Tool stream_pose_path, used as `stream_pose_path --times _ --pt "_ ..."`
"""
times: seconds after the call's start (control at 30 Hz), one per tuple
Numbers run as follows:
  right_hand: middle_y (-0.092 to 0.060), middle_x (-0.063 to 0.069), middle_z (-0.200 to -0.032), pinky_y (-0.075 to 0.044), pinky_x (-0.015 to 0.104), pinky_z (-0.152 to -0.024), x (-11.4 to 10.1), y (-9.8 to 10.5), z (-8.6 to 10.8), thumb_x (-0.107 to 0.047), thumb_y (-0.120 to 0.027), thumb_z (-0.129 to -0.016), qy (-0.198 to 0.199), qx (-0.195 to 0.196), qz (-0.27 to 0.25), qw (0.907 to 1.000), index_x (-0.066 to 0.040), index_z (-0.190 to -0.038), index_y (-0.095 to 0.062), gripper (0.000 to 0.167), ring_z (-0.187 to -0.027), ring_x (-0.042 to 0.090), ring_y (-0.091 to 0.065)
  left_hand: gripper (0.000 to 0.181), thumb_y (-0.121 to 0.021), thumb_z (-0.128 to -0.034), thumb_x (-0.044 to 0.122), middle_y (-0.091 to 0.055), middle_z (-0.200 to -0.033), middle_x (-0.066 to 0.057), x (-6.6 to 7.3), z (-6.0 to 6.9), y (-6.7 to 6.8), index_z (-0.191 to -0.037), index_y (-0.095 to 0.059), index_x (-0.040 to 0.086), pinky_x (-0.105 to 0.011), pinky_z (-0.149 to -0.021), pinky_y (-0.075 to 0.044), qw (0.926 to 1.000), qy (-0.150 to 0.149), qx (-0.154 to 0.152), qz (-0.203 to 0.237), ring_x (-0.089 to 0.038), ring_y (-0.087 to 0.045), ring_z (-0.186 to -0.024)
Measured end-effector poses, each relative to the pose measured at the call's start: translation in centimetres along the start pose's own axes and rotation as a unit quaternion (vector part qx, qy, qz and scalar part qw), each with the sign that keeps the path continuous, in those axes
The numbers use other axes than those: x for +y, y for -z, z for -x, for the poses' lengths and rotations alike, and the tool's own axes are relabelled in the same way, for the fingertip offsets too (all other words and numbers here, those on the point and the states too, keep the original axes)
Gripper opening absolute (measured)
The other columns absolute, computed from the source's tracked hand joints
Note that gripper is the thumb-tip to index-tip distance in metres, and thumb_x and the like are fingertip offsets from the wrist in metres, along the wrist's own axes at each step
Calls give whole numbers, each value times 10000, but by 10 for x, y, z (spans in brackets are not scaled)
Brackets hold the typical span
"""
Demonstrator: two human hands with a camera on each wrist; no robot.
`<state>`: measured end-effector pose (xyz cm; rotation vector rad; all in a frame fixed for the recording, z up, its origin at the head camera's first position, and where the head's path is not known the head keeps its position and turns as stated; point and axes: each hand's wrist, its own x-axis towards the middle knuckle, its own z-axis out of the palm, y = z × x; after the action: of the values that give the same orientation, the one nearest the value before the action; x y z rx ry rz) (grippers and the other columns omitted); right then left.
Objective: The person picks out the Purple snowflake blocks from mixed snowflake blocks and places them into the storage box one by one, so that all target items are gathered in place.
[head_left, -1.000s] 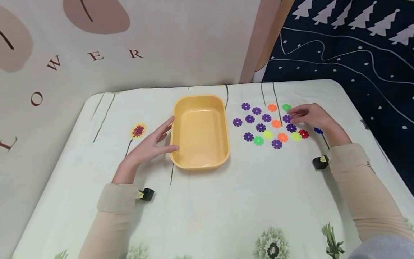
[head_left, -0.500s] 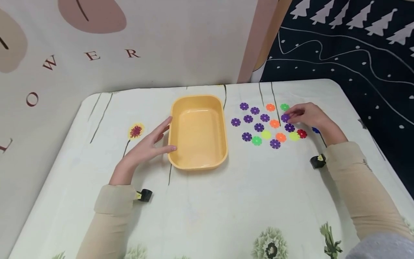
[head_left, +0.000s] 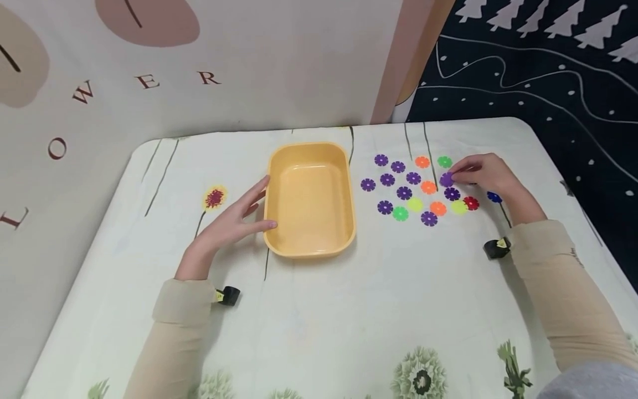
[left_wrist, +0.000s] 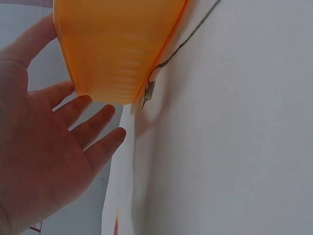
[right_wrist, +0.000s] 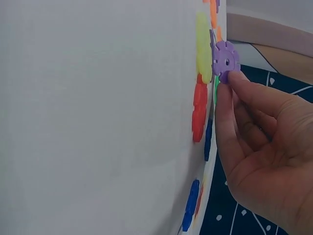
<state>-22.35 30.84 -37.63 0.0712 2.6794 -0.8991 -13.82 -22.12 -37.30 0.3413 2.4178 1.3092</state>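
Tilted up since the earlier frame, one purple snowflake disc (right_wrist: 226, 61) is pinched by the right hand (head_left: 487, 173), right of the yellow tray (head_left: 309, 210) the left hand (head_left: 231, 223) touches, fingers spread; we judge only this disc picked up, the other discs (head_left: 404, 193) lying flat on that side.

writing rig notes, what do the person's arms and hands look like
The left hand and right hand are bare. The left sleeve and right sleeve are beige, wide-cuffed. Small black blocks with yellow patches show at both wrists.

Pale lettered wall (head_left: 279, 72) — dark tree-print backdrop (head_left: 573, 133) right — white floral-print table (head_left: 324, 321).
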Motion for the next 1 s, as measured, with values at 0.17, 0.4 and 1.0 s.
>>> stream_pose_path --times 0.17,0.4,1.0 --pt "-551 222 -1339 -460 365 -908 1 1 2 -371 -603 -991 -89 -4 -190 9998 -66 -1298 -636 434 -1150 339 -475 952 -762 -889 276 -128 -1681 105 1 0 -1 -1600 -134 355 -506 -1245 -268 9999 -126 58 -16 -265 -245 -1537" --pt "-575 202 -1305 -449 349 -908 1 -3 5 -382 -614 -982 -60 178 -421 9989 -79 -1298 -638 438 -1142 307 -482 934 -746 -906 240 -114 -1687 79 4 4 -2 -1609 -133 297 -509 -1238 -281 9996 -291 68 -11 -315 -280 -1520" --pt "-610 10 -1215 -462 356 -951 27 -16 -27 -496 -683 -902 -66 409 -705 9967 -242 -1225 -695 411 -1106 213 -528 1312 -885 -751 191 100 -1688 75 1 13 -10 -1599 112 287 -554 -1246 -230 9950 -554 -733 382 -282 -24 -1574"
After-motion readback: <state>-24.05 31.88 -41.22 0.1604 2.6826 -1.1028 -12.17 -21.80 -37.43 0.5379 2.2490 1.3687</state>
